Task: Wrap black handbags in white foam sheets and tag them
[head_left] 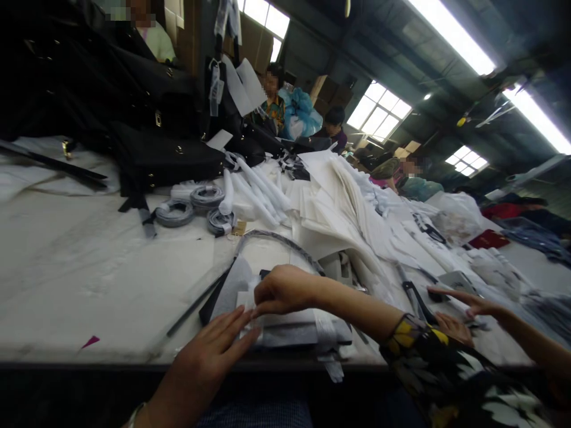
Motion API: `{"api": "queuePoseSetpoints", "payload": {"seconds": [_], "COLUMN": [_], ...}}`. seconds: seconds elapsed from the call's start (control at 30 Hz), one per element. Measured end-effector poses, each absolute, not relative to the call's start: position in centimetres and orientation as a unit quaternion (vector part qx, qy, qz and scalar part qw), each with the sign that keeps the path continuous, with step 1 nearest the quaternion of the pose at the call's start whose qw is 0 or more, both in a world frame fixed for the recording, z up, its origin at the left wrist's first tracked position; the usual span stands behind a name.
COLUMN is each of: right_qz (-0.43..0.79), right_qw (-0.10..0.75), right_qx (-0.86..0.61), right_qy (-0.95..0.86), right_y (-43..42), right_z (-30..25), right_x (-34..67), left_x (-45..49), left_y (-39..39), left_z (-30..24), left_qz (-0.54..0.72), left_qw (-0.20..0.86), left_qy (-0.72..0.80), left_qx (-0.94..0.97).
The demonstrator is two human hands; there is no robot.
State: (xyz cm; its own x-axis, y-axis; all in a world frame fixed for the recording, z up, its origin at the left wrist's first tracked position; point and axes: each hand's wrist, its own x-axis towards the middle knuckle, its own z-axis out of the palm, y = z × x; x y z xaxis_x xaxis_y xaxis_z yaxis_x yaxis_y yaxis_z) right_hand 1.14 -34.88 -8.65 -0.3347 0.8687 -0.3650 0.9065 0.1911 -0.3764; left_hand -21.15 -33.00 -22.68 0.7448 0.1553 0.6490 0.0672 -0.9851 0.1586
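A handbag (pixel 289 336) lies at the table's front edge, partly covered in white and clear wrapping, with its wrapped handle (pixel 279 235) arching behind it. My left hand (pixel 214 348) rests at the bag's left side, fingers stretched out and fingertips by a small white piece (pixel 243 299). My right hand (pixel 285 289) reaches in from the right over the bag, its fingers curled and pinched together beside my left fingertips. Whatever is in that pinch is hidden. Clear film (pixel 332 368) hangs from the bag's right end over the table edge.
Coiled wrapped straps (pixel 173 213) and white rolls (pixel 256 190) lie behind the bag. A stack of white sheets (pixel 330 208) spreads to the right. Black bags (pixel 165 154) pile up at the back left. A co-worker's hand (pixel 479 304) works at the right; other people sit farther back.
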Motion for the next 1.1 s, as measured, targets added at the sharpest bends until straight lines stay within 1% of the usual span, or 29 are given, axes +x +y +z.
{"api": "queuePoseSetpoints", "payload": {"seconds": [0.07, 0.2, 0.3, 0.43, 0.63, 0.77, 0.83, 0.9, 1.0, 1.1], "right_qz": [-0.281, -0.342, -0.383, -0.393, -0.308, -0.211, -0.142, -0.099, -0.108, -0.164], "right_qw": [0.101, 0.202, 0.254, 0.27, 0.302, 0.331, 0.329, 0.317, 0.295, 0.263], "right_qx": [0.56, 0.533, 0.507, 0.484, 0.476, 0.459, 0.452, 0.447, 0.455, 0.505], "right_qy": [0.773, 0.747, 0.729, 0.734, 0.766, 0.797, 0.817, 0.831, 0.833, 0.806], "right_y": [-32.7, -29.9, -28.6, -27.6, -27.2, -27.0, -26.9, -26.6, -26.0, -25.3], "right_z": [-9.5, -10.0, -10.1, -10.4, -10.7, -10.7, -10.8, -11.1, -11.7, -12.8], "right_x": [1.1, 0.6, 0.1, -0.2, -0.7, -1.4, -1.3, -0.7, 1.0, 2.8], "left_x": [-21.2, -21.3, -21.3, -21.3, -21.4, -20.9, -20.6, -20.3, -20.3, -20.7], "left_y": [-33.2, -33.7, -33.9, -33.9, -33.8, -33.9, -33.8, -33.6, -33.6, -33.8], "left_z": [-23.0, -23.7, -23.7, -23.6, -24.8, -24.2, -23.3, -22.7, -22.6, -23.5], "left_qz": [0.356, 0.361, 0.36, 0.359, 0.384, 0.387, 0.379, 0.384, 0.382, 0.354], "left_qw": [0.072, 0.097, 0.106, 0.091, 0.077, 0.088, 0.099, 0.102, 0.084, 0.063], "left_qy": [0.069, 0.088, 0.095, 0.093, 0.068, 0.073, 0.083, 0.083, 0.075, 0.083], "left_qx": [0.929, 0.923, 0.922, 0.924, 0.918, 0.915, 0.916, 0.914, 0.917, 0.929]}}
